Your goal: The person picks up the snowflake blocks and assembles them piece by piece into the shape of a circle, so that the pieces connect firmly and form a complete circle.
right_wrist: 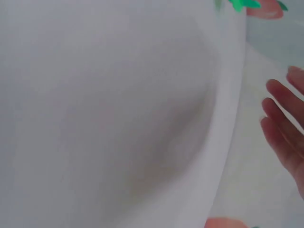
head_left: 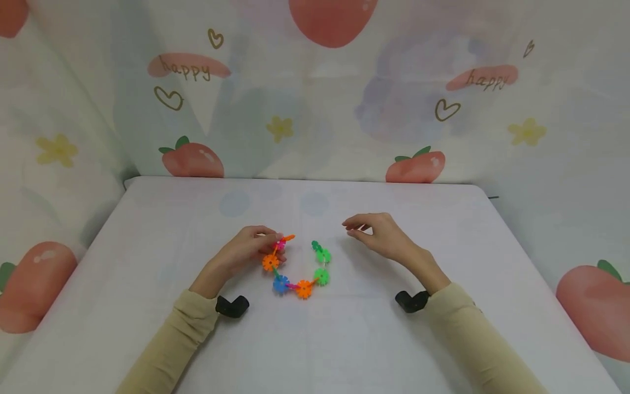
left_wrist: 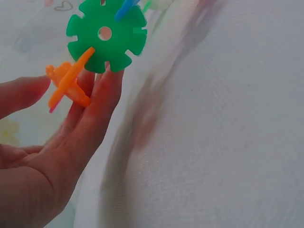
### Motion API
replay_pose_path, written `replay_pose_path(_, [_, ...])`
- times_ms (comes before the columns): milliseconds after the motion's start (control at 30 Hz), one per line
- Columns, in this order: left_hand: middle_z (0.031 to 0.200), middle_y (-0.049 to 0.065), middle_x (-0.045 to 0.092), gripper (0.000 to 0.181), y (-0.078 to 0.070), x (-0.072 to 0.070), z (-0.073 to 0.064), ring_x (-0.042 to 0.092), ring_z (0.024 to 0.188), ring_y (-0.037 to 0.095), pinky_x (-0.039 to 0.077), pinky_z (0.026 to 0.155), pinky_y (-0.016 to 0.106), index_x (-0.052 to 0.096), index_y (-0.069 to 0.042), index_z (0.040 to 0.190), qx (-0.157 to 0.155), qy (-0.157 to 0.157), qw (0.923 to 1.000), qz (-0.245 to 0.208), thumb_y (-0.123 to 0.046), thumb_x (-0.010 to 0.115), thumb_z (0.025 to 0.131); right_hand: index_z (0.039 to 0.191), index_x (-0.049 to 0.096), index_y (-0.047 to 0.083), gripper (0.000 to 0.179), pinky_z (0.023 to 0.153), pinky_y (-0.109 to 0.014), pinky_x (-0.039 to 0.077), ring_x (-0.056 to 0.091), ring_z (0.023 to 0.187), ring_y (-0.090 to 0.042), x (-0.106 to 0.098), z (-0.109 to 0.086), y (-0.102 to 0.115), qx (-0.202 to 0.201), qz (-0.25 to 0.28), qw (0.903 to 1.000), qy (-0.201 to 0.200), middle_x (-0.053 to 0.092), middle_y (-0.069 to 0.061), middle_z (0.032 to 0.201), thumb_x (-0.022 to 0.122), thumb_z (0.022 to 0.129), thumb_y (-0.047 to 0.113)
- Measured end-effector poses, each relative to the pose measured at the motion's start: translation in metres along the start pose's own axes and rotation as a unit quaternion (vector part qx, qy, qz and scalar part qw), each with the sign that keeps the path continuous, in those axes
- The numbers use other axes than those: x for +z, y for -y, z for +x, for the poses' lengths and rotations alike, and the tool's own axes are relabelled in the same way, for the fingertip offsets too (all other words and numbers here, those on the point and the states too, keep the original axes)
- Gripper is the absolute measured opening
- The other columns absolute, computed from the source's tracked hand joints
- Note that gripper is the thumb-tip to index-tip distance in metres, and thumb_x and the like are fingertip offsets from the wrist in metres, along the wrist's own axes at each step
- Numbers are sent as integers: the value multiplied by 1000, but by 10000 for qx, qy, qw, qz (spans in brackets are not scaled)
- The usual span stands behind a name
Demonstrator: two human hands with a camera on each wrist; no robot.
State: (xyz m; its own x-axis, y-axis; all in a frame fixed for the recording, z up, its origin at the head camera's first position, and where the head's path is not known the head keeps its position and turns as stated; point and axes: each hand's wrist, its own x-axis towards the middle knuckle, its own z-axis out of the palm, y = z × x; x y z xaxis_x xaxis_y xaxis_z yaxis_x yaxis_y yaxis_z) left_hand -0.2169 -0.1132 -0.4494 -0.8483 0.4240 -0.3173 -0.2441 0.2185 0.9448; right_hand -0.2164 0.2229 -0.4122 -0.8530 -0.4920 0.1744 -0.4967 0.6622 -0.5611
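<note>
Notched, flower-like plastic discs are slotted together into a curved chain (head_left: 304, 289), open at the top in the head view. It runs through orange, blue, pink and green pieces. My left hand (head_left: 251, 246) pinches the chain's upper left end, by a pink disc (head_left: 280, 244) and an orange piece sticking out past the fingers. From the left wrist, the thumb and fingers of that hand (left_wrist: 71, 137) meet at orange discs (left_wrist: 70, 80), with a green disc (left_wrist: 105, 33) just beyond. Off to the right of the chain, my right hand (head_left: 381, 235) hovers holding nothing, fingers loosely bent.
A white-covered table (head_left: 315, 345) lies beneath both hands. Behind it hangs a curtain (head_left: 315, 109) printed with fruit, hearts and flowers. Black wrist-worn pieces (head_left: 233, 307) show at both sleeve cuffs.
</note>
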Motion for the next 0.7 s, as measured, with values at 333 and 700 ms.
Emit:
replay_pose_path(333, [91,8,75,39,2,1,1,75,87,19,57,86,24,69,5,119,-162,-20,9996,215,-31,60,105,117,75,1,24,87,-48,59,70,97,-26,-25,-39,-30,523,-291,9982,72,77,-11,108,73,94,4])
replay_pose_path(700, [87,8,74,42,3,5,2,73,84,21,54,89,29,68,1,119,-42,75,9997,227,-37,62,104,113,75,1,23,77,-40,57,63,87,-20,-44,-77,-57,947,-821,9921,-34,73,-7,99,77,90,5])
